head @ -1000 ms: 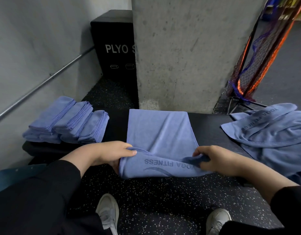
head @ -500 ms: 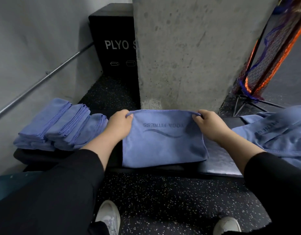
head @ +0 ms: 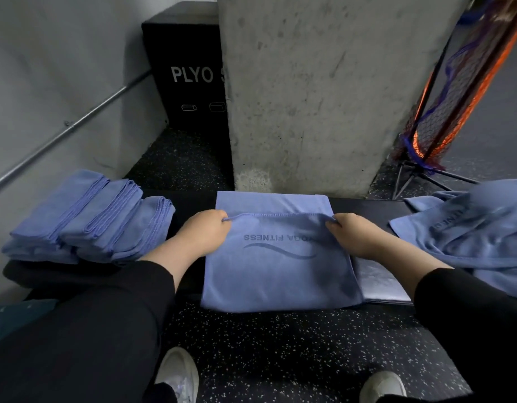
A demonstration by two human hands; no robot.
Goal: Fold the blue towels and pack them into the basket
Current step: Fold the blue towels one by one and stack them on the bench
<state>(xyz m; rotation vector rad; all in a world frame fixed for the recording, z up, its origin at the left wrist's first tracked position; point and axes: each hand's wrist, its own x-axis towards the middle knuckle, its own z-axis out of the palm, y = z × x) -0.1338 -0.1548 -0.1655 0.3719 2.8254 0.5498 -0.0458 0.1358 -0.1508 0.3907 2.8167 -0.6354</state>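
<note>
A blue towel (head: 277, 274) printed YOGA FITNESS lies folded over on the black bench (head: 368, 206), its near part hanging past the front edge. My left hand (head: 206, 235) pinches the top layer's left corner. My right hand (head: 353, 237) pinches the right corner. The gripped edge sits a little short of the towel's far edge. Folded blue towels (head: 88, 219) are stacked on the bench's left end. A heap of unfolded blue towels (head: 466, 237) lies at the right. No basket is in view.
A concrete pillar (head: 324, 91) rises just behind the bench. A black plyo box (head: 187, 74) stands behind on the left, beside a wall with a metal rail (head: 68, 126). An orange net on a stand (head: 455, 91) leans at the right. My shoes (head: 178, 373) rest on speckled floor.
My hands lifted the towel's near edge, carried it over toward the far edge, and have now drawn it slightly back toward me, leaving a strip of the lower layer showing.
</note>
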